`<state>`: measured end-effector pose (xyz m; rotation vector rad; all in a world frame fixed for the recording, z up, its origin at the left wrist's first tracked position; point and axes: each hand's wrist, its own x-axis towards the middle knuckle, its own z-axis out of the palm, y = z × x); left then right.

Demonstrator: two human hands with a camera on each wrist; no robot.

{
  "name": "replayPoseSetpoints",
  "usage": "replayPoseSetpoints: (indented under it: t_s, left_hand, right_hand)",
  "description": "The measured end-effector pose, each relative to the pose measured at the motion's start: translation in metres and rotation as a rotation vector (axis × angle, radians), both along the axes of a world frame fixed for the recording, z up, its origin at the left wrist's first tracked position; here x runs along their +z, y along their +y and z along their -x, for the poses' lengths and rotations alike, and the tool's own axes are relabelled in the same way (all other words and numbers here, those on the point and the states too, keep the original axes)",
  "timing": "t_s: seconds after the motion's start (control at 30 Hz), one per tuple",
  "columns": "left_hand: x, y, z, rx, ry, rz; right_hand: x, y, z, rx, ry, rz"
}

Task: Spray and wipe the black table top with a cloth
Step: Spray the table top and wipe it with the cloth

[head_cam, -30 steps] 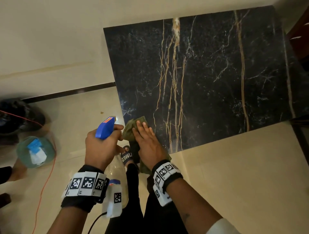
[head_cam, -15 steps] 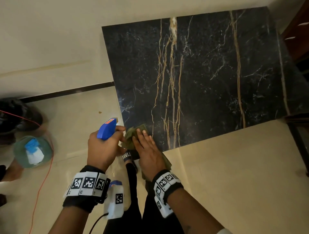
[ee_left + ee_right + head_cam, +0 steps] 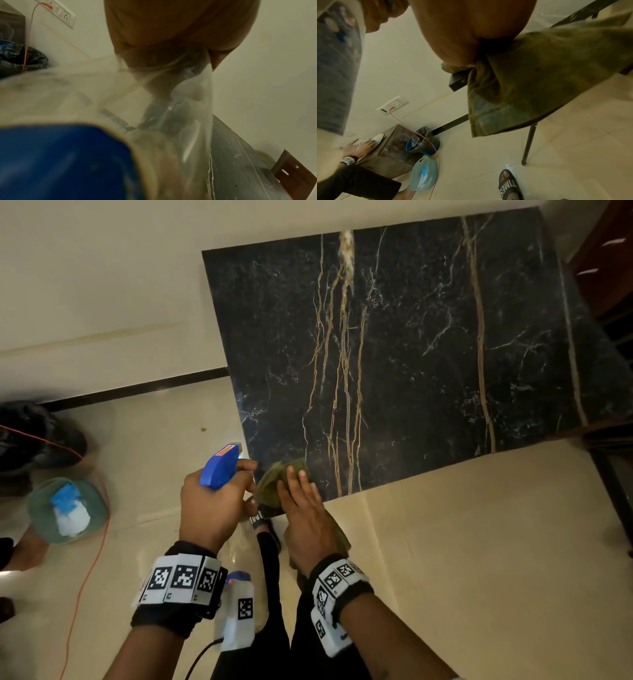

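The black marble table top (image 3: 411, 354) with gold veins fills the upper right of the head view. At its near left corner my right hand (image 3: 301, 505) lies flat, fingers straight, pressing an olive green cloth (image 3: 274, 484) onto the surface. Part of the cloth (image 3: 530, 81) hangs over the table edge below my palm. Just left of that corner my left hand (image 3: 212, 501) grips a clear spray bottle (image 3: 154, 121) by its neck, under the blue trigger head (image 3: 219, 465). The nozzle points toward the table corner.
A teal container (image 3: 68, 510) with something blue and white inside sits on the tiled floor at left, beside a black bag (image 3: 34, 433) and an orange cable (image 3: 85, 577). Another person's hand (image 3: 359, 147) rests on a wooden box. A table leg (image 3: 529, 143) and my sandalled foot (image 3: 508, 185) stand below.
My right hand and the cloth have slid back toward the near left corner of the table. My left hand keeps the bottle beside it.
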<state>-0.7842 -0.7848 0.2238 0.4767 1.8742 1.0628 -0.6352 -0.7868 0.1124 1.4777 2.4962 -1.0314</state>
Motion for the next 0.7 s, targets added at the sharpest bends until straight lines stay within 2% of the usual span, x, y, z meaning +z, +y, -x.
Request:
replayPoseSetpoints:
  t_s: [0.1,0.17,0.3,0.4,0.5,0.7]
  left_hand:
    - [0.002,0.0,-0.007,-0.023,0.01,0.003]
    - [0.003,0.0,-0.009,-0.036,0.019,0.004]
    - [0.0,-0.003,-0.01,-0.065,0.056,0.01]
    - [0.0,-0.004,-0.01,-0.061,0.062,0.0]
    - [-0.001,-0.005,-0.008,-0.045,0.073,-0.006]
    - [-0.003,-0.006,-0.01,0.002,0.056,-0.015]
  right_hand:
    - [0.002,0.005,-0.011,0.091,0.009,-0.004]
    - [0.001,0.013,-0.028,0.076,-0.037,-0.032]
    - [-0.011,0.032,-0.077,-0.22,-0.118,-0.098]
    - [-0.011,0.038,-0.086,-0.298,-0.125,-0.104]
    - [-0.008,0.026,-0.067,-0.274,-0.119,-0.121]
    - [-0.007,-0.011,-0.016,-0.038,0.033,-0.037]
